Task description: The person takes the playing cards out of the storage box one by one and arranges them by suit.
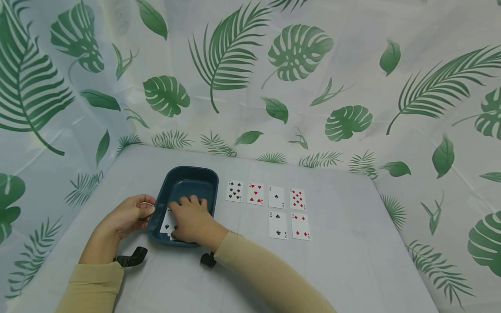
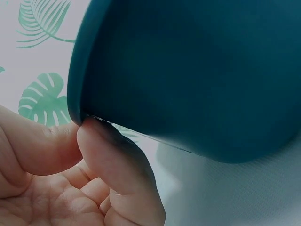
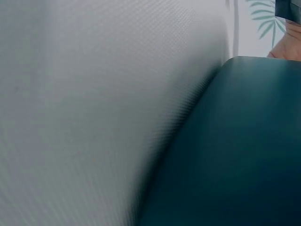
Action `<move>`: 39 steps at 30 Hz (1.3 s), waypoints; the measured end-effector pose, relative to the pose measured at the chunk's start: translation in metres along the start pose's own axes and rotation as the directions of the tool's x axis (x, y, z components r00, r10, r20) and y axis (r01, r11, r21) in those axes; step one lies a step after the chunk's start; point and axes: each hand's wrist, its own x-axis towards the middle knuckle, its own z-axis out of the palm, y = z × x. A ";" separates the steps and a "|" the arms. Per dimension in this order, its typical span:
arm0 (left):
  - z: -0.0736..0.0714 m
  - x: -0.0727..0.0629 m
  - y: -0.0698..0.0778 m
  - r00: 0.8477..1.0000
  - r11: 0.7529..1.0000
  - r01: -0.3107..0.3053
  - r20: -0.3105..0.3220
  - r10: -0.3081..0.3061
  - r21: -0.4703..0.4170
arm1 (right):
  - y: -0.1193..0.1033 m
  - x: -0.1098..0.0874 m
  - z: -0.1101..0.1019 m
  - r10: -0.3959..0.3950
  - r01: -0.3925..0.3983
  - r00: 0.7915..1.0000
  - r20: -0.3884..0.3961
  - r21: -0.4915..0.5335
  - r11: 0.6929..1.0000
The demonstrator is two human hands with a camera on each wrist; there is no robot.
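Observation:
A deep blue rectangular tray stands on the white-covered table. My left hand pinches its left rim between thumb and forefinger, which the left wrist view shows up close at the tray wall. Inside the tray, toward its near end, lie playing cards, the top one a spade. My right hand reaches in over the right side and grips at these cards, thumb at the near end and fingers bent at the far end. Its palm hides much of them. In the right wrist view only the tray's outer wall shows.
Right of the tray, face-up cards lie in two rows. The back row has a seven of spades, five of hearts, ace of clubs and eight of diamonds; in front are a two of clubs and four of diamonds.

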 end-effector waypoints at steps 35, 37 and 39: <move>0.000 0.000 0.000 1.000 1.000 -0.011 0.010 0.011 -0.014 | 0.007 -0.001 -0.013 -0.047 0.067 0.995 -0.088 0.248 0.966; -0.001 0.001 0.000 1.000 1.000 -0.012 0.014 0.012 -0.012 | 0.008 -0.002 -0.015 -0.052 0.075 0.994 -0.094 0.269 0.960; -0.002 0.001 -0.001 1.000 1.000 -0.012 0.016 0.012 -0.010 | 0.009 -0.003 -0.017 -0.056 0.084 0.993 -0.101 0.300 0.950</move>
